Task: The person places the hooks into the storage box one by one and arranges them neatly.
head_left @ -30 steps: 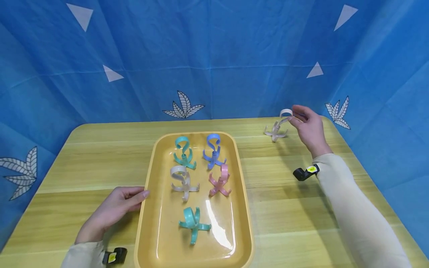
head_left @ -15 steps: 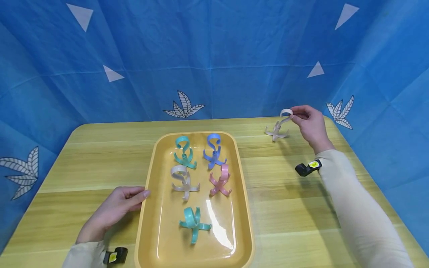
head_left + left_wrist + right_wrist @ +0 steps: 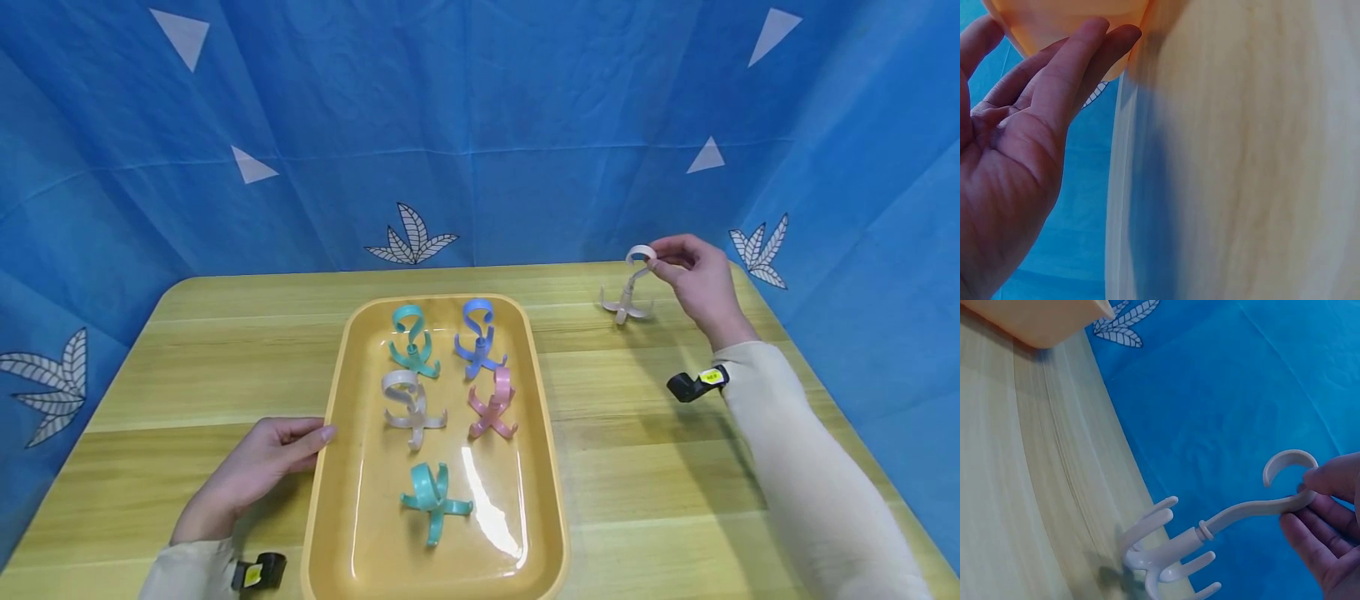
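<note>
In the head view my right hand (image 3: 701, 283) pinches the curled top of a pale, off-white swivel hook hanger (image 3: 625, 307). Its prongs hang low over the back right of the table, and whether they touch the wood is unclear. The right wrist view shows thumb and fingers on the hook of that hanger (image 3: 1175, 547). On the left, my left hand (image 3: 258, 467) holds the left rim of a yellow tray (image 3: 382, 562), thumb on the rim and fingers against its outer wall. From the left wrist, those fingers (image 3: 1060, 81) lie along the tray (image 3: 1079, 9).
Inside the tray stand a green hanger (image 3: 412, 354), a blue one (image 3: 480, 350), a white one (image 3: 416, 417), a pink one (image 3: 492, 417) and another green hanger (image 3: 431, 500). Blue cloth (image 3: 472, 125) closes off the back and sides of the wooden table (image 3: 630, 500).
The pale hanger has shifted slightly right and its stem now hangs more upright. My right hand has moved a little to the right with it. The left hand and tray stay put.
</note>
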`<state>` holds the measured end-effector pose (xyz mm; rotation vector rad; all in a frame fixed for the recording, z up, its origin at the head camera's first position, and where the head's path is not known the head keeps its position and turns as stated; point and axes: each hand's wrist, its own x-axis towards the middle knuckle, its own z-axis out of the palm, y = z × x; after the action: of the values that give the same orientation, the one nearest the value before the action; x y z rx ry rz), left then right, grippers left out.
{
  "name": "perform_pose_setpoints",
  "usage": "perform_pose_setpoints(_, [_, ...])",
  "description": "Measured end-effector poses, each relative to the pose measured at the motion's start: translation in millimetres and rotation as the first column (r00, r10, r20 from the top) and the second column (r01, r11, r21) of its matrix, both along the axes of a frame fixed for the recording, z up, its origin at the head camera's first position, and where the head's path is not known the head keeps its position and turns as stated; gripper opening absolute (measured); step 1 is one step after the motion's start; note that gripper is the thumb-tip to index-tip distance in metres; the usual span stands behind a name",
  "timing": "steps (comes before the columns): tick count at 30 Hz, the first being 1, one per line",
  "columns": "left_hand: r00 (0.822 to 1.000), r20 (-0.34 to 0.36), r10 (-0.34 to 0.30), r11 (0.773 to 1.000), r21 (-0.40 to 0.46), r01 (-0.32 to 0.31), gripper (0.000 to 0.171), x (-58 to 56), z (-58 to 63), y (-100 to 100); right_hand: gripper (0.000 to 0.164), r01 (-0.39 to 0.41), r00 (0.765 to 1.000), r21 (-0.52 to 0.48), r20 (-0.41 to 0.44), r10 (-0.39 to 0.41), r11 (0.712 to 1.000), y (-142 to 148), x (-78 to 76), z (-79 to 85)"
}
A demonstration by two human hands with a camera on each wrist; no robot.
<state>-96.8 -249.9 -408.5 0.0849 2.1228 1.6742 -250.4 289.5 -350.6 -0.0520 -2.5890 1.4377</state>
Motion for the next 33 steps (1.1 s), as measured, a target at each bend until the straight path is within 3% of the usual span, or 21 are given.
perform_pose_setpoints(14, [1.000,-0.004,0.005,1.000,-0.009,-0.005,0.048,0.2,-0.1,-0.7,0.030,-0.039,0.997,-0.001,-0.065,0.039,0.999,-8.7,27.9,13.3])
perform_pose_setpoints(33, [0.999,0.031,-0.030,0.999,0.011,0.030,0.049,-1.7,0.9,-1.7,0.025,-0.196,0.970,0.029,-0.142,0.198,0.980,-41.7,70.4,41.9])
